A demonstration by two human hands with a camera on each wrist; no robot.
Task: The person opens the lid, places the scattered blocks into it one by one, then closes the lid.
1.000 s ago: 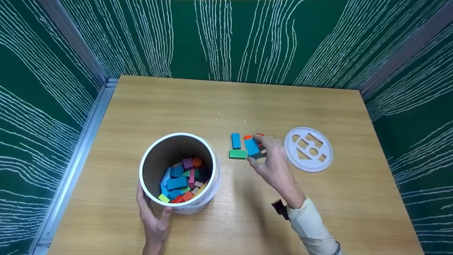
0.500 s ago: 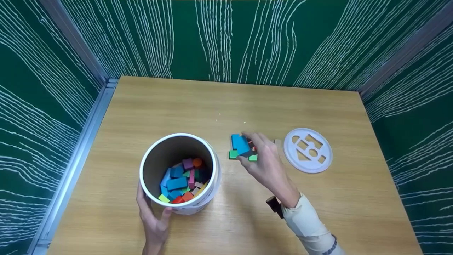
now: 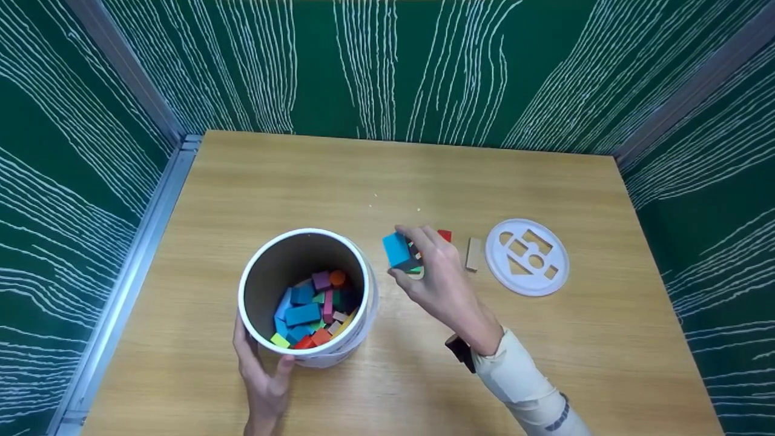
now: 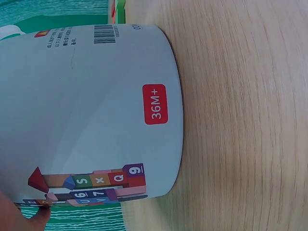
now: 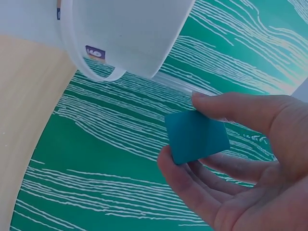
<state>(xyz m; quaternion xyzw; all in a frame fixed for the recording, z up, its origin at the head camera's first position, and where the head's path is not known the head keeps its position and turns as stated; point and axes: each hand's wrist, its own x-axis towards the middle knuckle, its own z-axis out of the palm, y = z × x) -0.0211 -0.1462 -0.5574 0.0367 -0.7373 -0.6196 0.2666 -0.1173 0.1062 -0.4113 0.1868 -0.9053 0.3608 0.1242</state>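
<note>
A white bucket (image 3: 370,297) of coloured toy blocks stands on the table, mouth tipped toward me in the head view. My left hand (image 3: 263,378) holds its near left side, thumb below the rim and fingers along the wall. Between thumb and fingertips, my right hand (image 3: 445,281) pinches a blue block (image 5: 197,137), raised to the right of the bucket. Part of a green block (image 3: 415,270) peeks out beneath that hand, and a red block (image 3: 445,235) shows behind it. Other small blocks there are covered by the fingers.
On the right lies a white round lid (image 3: 556,269) with shaped cut-outs. A beige block (image 3: 473,254) is just left of it. Green walls (image 3: 563,85) with white lines enclose the wooden table (image 3: 339,175).
The right hand has carried the blue block leftward, closer to the bucket, passing over the loose blocks. The beige block beside the lid has come into view. The left hand and bucket stay put.
</note>
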